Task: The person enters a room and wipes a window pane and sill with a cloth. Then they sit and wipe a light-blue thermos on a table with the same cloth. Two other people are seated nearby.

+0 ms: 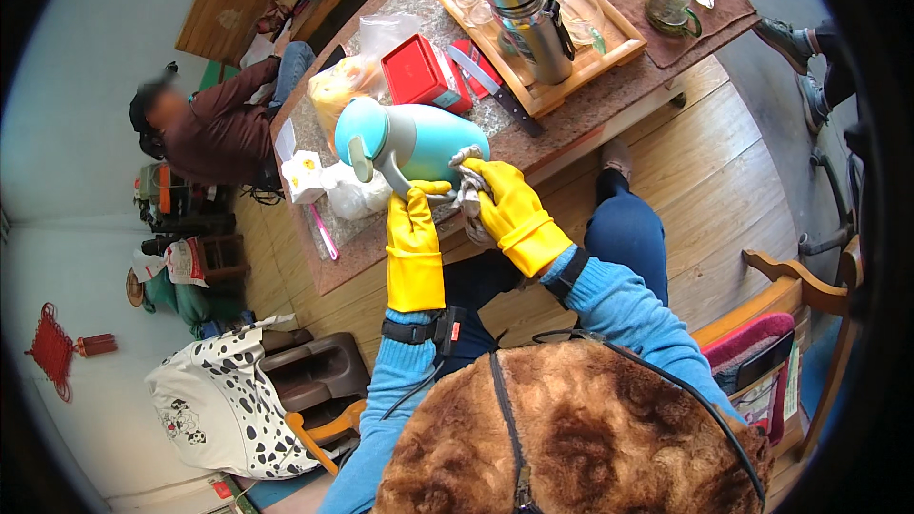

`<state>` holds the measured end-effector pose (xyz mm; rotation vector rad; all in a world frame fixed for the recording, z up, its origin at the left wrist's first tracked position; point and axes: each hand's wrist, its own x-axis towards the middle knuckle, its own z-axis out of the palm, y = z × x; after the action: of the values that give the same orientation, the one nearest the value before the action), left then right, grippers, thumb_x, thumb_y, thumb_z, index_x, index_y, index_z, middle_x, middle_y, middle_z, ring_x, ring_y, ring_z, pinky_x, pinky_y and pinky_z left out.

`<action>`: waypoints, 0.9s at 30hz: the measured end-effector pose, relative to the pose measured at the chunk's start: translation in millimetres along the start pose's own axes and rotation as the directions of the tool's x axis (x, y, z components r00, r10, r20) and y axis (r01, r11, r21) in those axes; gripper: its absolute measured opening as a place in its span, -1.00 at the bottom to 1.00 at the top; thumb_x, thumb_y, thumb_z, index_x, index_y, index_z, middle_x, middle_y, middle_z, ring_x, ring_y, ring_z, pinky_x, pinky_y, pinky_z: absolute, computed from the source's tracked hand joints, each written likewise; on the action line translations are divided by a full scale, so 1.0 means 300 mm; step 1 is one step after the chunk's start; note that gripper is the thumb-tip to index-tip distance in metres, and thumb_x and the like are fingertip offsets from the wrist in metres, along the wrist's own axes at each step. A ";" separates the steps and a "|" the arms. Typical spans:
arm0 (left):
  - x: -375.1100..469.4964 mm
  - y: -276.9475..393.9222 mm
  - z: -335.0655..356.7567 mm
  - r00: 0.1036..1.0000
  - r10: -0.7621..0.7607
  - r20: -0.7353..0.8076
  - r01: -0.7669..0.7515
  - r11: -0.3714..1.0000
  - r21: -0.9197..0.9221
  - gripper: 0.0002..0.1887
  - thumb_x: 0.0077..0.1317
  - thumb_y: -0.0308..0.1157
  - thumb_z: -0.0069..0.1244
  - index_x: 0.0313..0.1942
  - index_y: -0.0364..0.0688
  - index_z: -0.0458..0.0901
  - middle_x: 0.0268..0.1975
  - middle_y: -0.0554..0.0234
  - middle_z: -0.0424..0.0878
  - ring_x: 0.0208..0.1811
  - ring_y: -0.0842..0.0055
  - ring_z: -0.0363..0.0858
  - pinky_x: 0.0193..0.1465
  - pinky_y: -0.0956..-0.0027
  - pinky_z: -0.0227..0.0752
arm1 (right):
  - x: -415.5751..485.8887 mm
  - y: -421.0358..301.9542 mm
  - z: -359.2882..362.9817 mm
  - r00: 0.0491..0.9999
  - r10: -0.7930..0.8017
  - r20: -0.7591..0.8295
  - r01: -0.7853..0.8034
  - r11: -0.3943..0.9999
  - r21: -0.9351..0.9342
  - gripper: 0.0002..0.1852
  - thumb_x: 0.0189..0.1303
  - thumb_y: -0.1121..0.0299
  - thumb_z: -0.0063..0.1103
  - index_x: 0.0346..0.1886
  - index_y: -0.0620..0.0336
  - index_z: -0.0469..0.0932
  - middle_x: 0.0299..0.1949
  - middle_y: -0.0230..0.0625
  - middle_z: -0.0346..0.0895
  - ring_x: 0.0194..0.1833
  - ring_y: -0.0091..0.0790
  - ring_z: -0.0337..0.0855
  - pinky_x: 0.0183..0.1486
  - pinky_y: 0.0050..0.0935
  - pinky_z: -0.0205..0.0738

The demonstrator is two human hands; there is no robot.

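A turquoise vacuum jug (446,135) with a grey collar and handle lies tilted on its side in front of me, over the table's near edge. My left hand (416,243), in a yellow rubber glove, grips the jug's grey handle. In the same kind of glove, my right hand (518,210) holds a crumpled grey cloth (471,193) against the base end of the jug. The lid end points left. Whether the jug touches the table cannot be made out.
On the stone-topped table (335,275) are a red box (413,75), a knife (493,89), plastic bags (353,193) and a tissue pack (303,177). A steel thermos (532,28) stands on a wooden tray (621,50); beyond is a glass pitcher (670,3). A person (221,121) sits at left.
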<state>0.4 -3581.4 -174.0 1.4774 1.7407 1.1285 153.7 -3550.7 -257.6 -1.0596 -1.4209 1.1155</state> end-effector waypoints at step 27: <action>-0.054 0.033 -0.124 0.990 -0.076 0.115 0.071 0.996 0.046 -0.53 0.71 -0.03 -0.15 0.21 -0.27 0.61 0.12 0.15 0.79 0.20 0.41 0.71 0.40 0.33 0.46 | 0.075 0.045 0.046 0.821 0.410 0.398 -0.522 0.821 0.232 -0.17 0.39 0.34 0.25 0.68 0.23 0.14 0.36 0.10 0.56 0.37 -0.12 0.56 0.43 -0.32 0.39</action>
<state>-23.1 -3605.5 -149.4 1.4612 1.7325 0.9544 138.0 -3527.6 -267.8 -1.0362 -1.1763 1.9068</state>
